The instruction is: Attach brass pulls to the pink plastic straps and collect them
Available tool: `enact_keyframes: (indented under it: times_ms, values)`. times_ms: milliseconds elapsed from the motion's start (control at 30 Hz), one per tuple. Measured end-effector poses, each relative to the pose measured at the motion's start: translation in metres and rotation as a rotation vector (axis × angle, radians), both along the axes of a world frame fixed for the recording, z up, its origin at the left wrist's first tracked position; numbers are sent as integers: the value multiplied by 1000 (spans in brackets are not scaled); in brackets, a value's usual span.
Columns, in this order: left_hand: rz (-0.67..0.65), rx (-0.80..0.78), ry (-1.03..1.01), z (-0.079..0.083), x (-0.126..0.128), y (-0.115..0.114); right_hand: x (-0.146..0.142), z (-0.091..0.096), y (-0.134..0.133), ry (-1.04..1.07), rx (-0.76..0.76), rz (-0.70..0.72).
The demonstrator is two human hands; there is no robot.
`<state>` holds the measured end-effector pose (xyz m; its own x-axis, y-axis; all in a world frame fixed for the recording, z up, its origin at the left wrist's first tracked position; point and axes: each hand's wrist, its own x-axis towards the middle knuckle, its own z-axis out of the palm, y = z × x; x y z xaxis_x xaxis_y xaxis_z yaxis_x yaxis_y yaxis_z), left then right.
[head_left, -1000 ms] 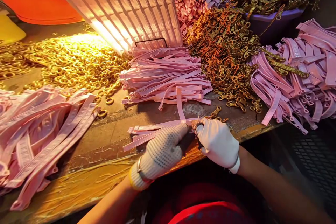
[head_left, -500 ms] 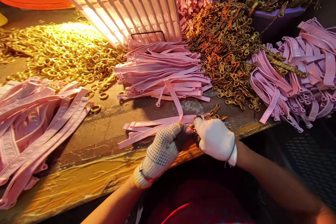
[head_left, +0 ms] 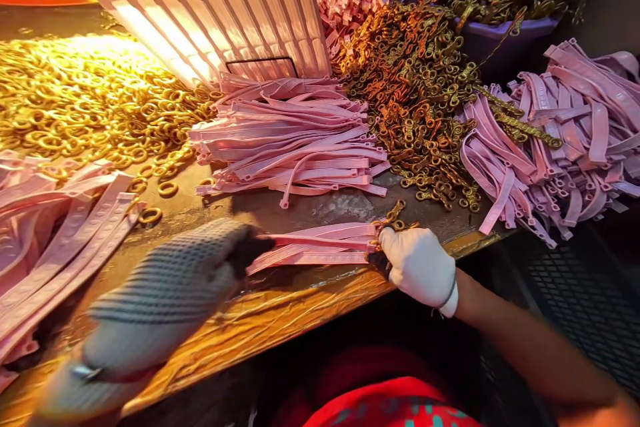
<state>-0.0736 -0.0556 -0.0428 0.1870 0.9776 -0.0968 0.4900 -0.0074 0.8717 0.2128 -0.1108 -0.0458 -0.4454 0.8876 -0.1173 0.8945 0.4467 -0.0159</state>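
Observation:
My right hand (head_left: 417, 263), in a white glove with dark fingertips, is closed on the right ends of several pink straps (head_left: 325, 240) at the table's front edge. Small brass hardware pieces (head_left: 397, 212) stick out just past its thumb. My left hand (head_left: 185, 287), in a dotted glove, is smeared by motion. Its dark fingertips are pinched at the left end of these straps, which stretch nearly straight between both hands. Exactly how many strap ends it grips is hidden. Behind them lies a neat stack of pink straps (head_left: 285, 133).
Loose brass rings (head_left: 120, 100) heap at the left, brass clasps (head_left: 415, 93) right of centre. More pink straps lie at far left (head_left: 65, 233) and right (head_left: 565, 127). A ribbed pale panel (head_left: 225, 7) stands at the back, beside a purple basin (head_left: 505, 30) of brass pieces.
My left hand has moved left, away from my right hand, and the strap that stuck up between them now lies drawn out leftward. My right hand keeps its hold.

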Motion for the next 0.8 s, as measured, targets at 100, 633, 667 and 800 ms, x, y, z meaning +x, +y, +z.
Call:
enact_keyframes:
  times_ms: [100, 633, 667, 800]
  values:
    - [-12, 186, 307, -11, -21, -4, 21, 6, 10, 81, 86, 4]
    - [370, -883, -1427, -13, 86, -9, 121, -16, 127, -12, 391, -91]
    - [365, -876, -1427, -14, 88, -9, 116, -16, 121, 130, 434, -96]
    - [346, -809, -1406, -16, 95, -7, 68, -13, 79, 701, 340, -69]
